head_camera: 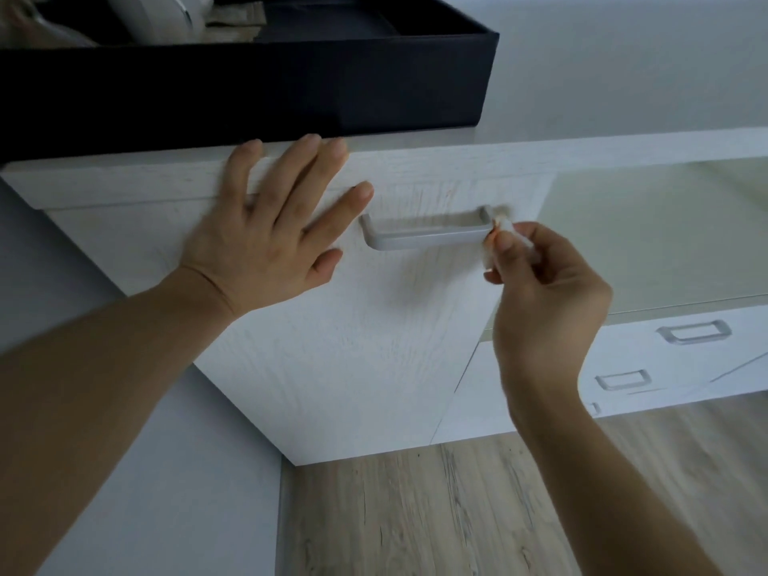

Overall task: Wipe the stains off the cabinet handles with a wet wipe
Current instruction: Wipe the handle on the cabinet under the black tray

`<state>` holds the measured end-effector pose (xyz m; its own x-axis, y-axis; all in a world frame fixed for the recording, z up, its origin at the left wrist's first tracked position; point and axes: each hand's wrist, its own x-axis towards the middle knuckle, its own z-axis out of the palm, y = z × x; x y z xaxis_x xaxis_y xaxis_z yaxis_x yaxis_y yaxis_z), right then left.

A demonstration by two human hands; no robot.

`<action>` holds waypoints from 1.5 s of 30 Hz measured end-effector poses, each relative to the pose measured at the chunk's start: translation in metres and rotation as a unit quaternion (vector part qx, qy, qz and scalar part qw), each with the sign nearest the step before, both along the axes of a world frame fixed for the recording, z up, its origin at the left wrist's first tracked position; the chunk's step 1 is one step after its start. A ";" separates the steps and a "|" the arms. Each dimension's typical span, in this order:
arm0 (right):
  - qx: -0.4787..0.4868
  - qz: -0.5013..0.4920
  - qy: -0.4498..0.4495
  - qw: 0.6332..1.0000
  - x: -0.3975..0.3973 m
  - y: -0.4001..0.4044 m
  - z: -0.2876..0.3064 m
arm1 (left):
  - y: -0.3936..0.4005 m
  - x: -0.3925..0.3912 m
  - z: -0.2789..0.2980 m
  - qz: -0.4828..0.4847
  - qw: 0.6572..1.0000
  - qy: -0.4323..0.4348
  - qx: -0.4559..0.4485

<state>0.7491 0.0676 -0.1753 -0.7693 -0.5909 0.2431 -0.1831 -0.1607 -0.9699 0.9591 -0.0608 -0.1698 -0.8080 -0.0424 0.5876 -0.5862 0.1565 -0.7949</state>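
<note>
A grey bar handle [424, 234] runs across the front of a white wood-grain cabinet [340, 351]. My right hand [540, 297] pinches a small folded wet wipe [500, 230], stained orange at its edge, against the right end of that handle. My left hand [270, 226] lies flat with fingers spread on the cabinet front, just left of the handle and reaching the top edge. Faint reddish marks show on the door above the handle.
A black open box [291, 89] holding some items sits on the cabinet top. To the right, a lower white unit has a glass top [665, 234] and drawers with grey handles [694, 331] [623, 379]. Light wood floor [457, 513] lies below; a grey wall is at left.
</note>
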 end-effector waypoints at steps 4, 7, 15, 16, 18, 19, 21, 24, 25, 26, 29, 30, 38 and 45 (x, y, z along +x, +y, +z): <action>0.013 0.026 -0.004 1.000 -0.002 0.010 0.010 | 0.008 0.000 0.004 0.006 0.999 0.002 0.047; 0.059 0.049 0.034 0.996 -0.008 0.014 0.029 | 0.030 -0.005 0.008 0.009 0.989 0.030 0.145; 0.197 0.185 0.255 0.928 -0.024 0.022 0.118 | 0.092 -0.016 0.080 0.074 0.888 0.027 0.452; 0.203 0.198 0.278 0.918 -0.024 0.020 0.133 | 0.095 -0.017 0.095 0.077 0.872 0.024 0.483; 0.208 0.218 0.318 0.899 -0.024 0.017 0.165 | 0.103 -0.021 0.126 0.090 0.849 0.017 0.521; 0.206 0.225 0.333 0.892 -0.023 0.016 0.182 | 0.106 -0.023 0.141 0.100 0.841 0.007 0.532; 0.198 0.230 0.360 0.882 -0.021 0.014 0.216 | 0.106 -0.026 0.167 0.133 0.827 0.004 0.546; 0.191 0.238 0.414 0.858 -0.017 0.011 0.261 | 0.106 -0.027 0.209 0.174 0.828 0.047 0.532; 0.191 0.244 0.430 0.848 -0.016 0.009 0.272 | 0.106 -0.027 0.223 0.190 0.828 0.057 0.524; 0.190 0.254 0.444 0.838 -0.014 0.007 0.283 | 0.107 -0.026 0.236 0.205 0.829 0.065 0.516; 0.176 0.282 0.463 0.822 -0.006 0.001 0.312 | 0.118 -0.019 0.270 0.253 0.831 0.067 0.491; 0.167 0.290 0.462 0.822 -0.003 -0.001 0.320 | 0.124 -0.017 0.279 0.265 0.831 0.066 0.485; 0.085 0.356 0.569 0.736 0.003 0.016 0.359 | 0.207 -0.004 0.334 0.400 0.809 0.131 0.410; -0.026 0.506 0.585 0.633 0.000 0.083 0.366 | 0.342 -0.042 0.335 0.570 0.699 0.237 0.360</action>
